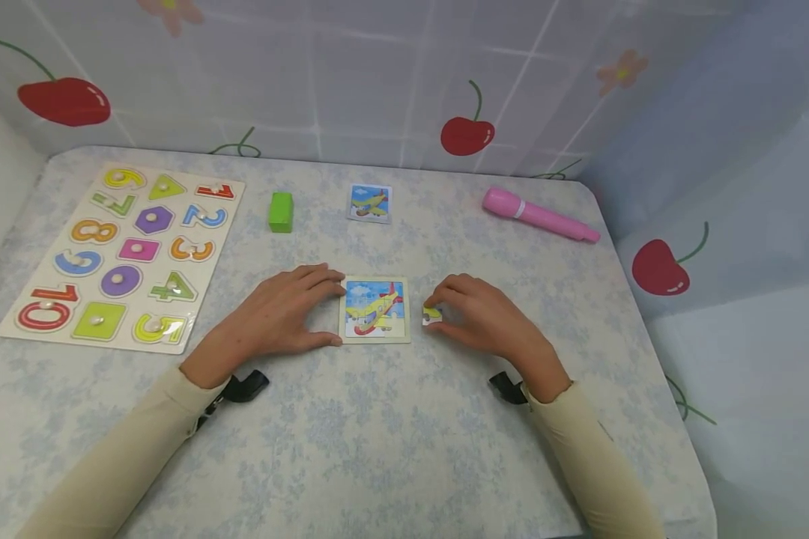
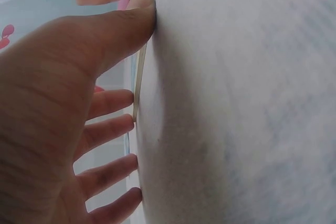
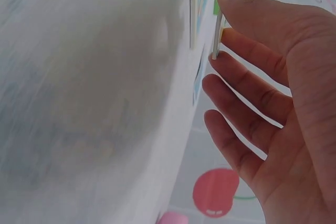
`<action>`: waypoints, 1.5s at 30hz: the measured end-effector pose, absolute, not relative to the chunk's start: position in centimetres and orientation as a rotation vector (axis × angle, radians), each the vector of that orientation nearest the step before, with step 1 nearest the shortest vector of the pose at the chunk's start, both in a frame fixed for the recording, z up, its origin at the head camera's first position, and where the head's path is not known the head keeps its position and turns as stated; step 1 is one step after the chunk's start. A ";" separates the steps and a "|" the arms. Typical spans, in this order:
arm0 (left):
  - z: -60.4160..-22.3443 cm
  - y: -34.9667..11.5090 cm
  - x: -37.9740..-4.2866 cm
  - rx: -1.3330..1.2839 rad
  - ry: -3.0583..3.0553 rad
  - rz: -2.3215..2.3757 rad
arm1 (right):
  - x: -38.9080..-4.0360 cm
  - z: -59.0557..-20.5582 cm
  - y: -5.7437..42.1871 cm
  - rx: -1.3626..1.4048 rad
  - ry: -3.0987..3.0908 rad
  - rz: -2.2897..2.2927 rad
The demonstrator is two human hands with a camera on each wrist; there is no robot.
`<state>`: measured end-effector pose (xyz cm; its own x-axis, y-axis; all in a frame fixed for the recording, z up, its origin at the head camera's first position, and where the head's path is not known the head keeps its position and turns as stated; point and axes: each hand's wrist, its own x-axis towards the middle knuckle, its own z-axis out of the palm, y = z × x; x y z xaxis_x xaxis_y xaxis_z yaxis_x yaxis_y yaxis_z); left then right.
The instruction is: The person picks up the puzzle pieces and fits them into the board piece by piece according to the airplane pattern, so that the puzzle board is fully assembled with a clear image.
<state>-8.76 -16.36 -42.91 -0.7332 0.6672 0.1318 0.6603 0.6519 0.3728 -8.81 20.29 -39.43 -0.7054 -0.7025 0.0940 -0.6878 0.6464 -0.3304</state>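
Note:
A square airplane jigsaw puzzle point(image 1: 375, 308) in a pale tray lies flat on the table, with a whitish patch at its lower right. My left hand point(image 1: 290, 311) is spread at the tray's left side. Its thumb touches the near corner and the index finger the far corner, the other fingertips resting along the edge and table. To the right of the tray, my right hand point(image 1: 487, 318) pinches a small yellow and white puzzle piece point(image 1: 432, 316) between thumb and fingers. In the right wrist view this piece point(image 3: 217, 35) stands edge-on, its thin side showing.
On the left lies a number and shape peg board point(image 1: 124, 258). Behind the tray are a green block point(image 1: 281, 212) and a small airplane picture card point(image 1: 369, 203). A pink microphone-like toy point(image 1: 541, 215) lies at the back right. A cherry-patterned curtain point(image 1: 377, 82) hangs behind the table.

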 end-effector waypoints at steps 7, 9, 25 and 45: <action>-43.1 -16.3 -8.8 1.149 2.839 0.636 | -9.2 -39.2 18.7 -1.253 2.793 -0.515; -43.1 -16.3 -8.9 1.146 2.838 0.630 | -9.3 -39.1 18.2 -1.268 2.789 -0.511; -43.0 -16.2 -9.0 1.148 2.828 0.618 | -9.2 -40.1 15.4 -1.295 2.731 -0.425; -42.7 -16.3 -9.0 1.151 2.830 0.607 | -8.6 -40.6 14.8 -1.292 2.738 -0.382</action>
